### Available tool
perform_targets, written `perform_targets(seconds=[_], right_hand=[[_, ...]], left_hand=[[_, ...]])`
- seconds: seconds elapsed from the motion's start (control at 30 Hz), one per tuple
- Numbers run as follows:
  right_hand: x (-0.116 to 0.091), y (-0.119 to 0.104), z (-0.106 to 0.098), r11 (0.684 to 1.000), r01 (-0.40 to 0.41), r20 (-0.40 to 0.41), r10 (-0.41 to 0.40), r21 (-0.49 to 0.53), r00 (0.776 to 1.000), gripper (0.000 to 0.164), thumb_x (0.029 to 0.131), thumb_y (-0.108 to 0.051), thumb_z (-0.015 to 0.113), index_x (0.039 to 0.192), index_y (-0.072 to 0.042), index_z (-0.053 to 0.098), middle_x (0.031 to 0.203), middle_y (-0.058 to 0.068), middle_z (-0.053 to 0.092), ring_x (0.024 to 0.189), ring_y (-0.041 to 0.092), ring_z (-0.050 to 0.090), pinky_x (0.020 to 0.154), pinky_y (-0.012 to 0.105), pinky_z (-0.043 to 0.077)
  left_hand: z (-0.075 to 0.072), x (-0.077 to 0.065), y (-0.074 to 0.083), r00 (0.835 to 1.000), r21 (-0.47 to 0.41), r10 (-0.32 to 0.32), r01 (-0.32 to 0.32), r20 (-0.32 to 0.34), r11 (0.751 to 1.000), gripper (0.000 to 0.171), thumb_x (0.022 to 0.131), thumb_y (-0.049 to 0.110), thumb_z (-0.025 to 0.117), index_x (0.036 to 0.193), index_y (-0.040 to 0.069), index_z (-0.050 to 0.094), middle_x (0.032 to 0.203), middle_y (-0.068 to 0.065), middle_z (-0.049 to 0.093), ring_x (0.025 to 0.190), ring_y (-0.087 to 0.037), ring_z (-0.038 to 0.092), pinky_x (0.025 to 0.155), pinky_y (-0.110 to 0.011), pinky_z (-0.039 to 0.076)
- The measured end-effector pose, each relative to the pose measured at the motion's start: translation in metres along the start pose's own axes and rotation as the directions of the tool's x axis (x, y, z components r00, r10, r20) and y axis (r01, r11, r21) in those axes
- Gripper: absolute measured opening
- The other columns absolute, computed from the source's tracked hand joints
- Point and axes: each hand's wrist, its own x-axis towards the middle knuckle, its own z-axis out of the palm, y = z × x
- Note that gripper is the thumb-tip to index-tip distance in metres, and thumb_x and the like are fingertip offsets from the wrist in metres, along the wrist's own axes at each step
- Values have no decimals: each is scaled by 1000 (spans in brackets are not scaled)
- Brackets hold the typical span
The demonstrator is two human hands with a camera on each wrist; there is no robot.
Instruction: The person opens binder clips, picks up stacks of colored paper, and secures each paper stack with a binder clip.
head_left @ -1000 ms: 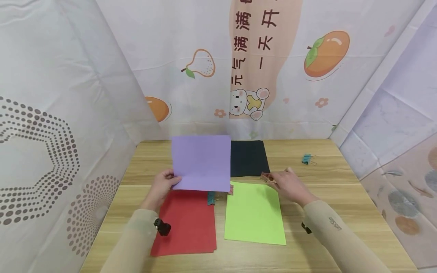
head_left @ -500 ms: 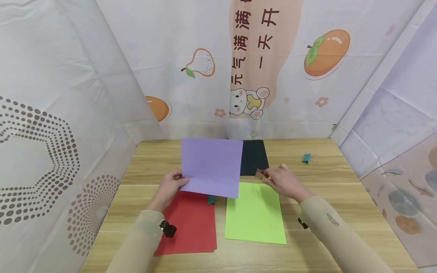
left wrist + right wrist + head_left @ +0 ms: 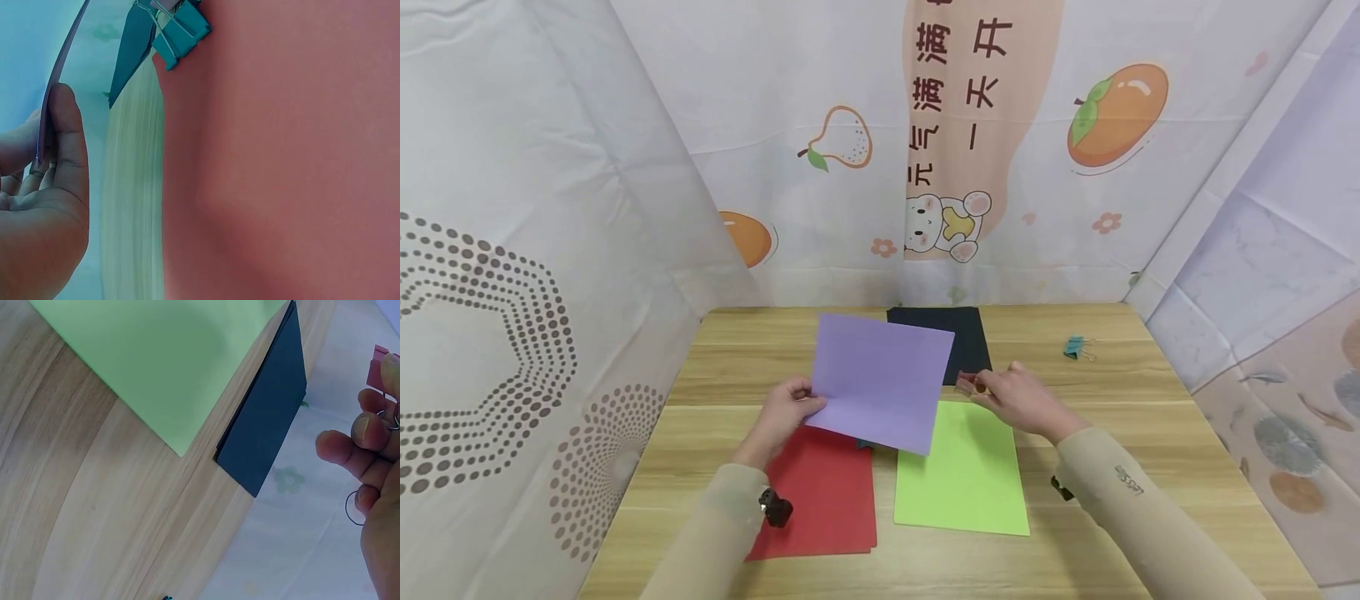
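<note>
My left hand (image 3: 784, 417) pinches a purple sheet (image 3: 880, 383) by its left edge, thumb on the near face. The sheet is held tilted above the table, its lower right corner overlapping the lime-green paper (image 3: 962, 483). In the left wrist view the purple sheet (image 3: 55, 78) appears edge-on between thumb and fingers. My right hand (image 3: 1022, 404) holds a pink binder clip (image 3: 967, 385) close to the sheet's right side. In the right wrist view that clip (image 3: 376, 370) is partly cut off by the frame edge, with wire handles against the fingers.
Red paper (image 3: 831, 500) lies front left, with a teal binder clip (image 3: 181, 34) by its far right corner, mostly hidden by the purple sheet in the head view. Black paper (image 3: 972, 342) lies at the back. Another teal clip (image 3: 1075, 347) sits back right. Curtains (image 3: 737, 125) surround the table.
My left hand has moved right, carrying the purple sheet, which now tilts down toward its right side. The right hand, with the pink clip, has shifted slightly left.
</note>
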Motion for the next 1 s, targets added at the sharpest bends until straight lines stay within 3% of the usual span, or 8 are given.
perform_targets(seconds=[0.17,0.33,0.53,0.77,1.0], right_hand=[[2,-2,-1,999,-21,19,20,28,1000,21,94,-35,54,92,-15,58,78,-8,61,63,5,50,70,30,32],[2,-1,-1,999,-23,37,21,46,999,24,94,-37,52,95,-14,59,77,-9,60,66,8,50,69,31,32],[2,0,-1,998,-15,40,13,61,999,25,94,-37,52,94,-13,59,76,-9,60,67,9,49,69,32,32],[2,-2,-2,995,-33,62,27,93,998,24,94,-37,53,96,-14,61,77,-10,60,68,9,49,71,33,34],[2,-3,-4,991,-66,106,54,118,993,21,94,-37,53,93,-18,61,73,-13,55,69,13,46,67,32,36]], left_hand=[[3,-1,0,1000,21,19,-19,10,1000,10,80,2,70,85,2,61,79,-5,60,68,-14,50,57,-23,42],[4,-1,2,999,24,-12,11,33,1000,12,81,3,69,91,-1,63,86,-8,63,75,-15,54,62,-24,45],[7,-9,18,996,20,-45,44,71,999,16,83,0,67,96,-5,62,97,-13,65,83,-19,58,70,-28,47],[9,-19,31,998,86,-24,19,54,996,14,83,0,66,96,-4,63,97,-12,66,84,-19,58,71,-29,47],[7,1,-2,999,92,-9,5,34,996,15,80,3,70,95,0,65,95,-9,66,84,-18,57,70,-29,47]])
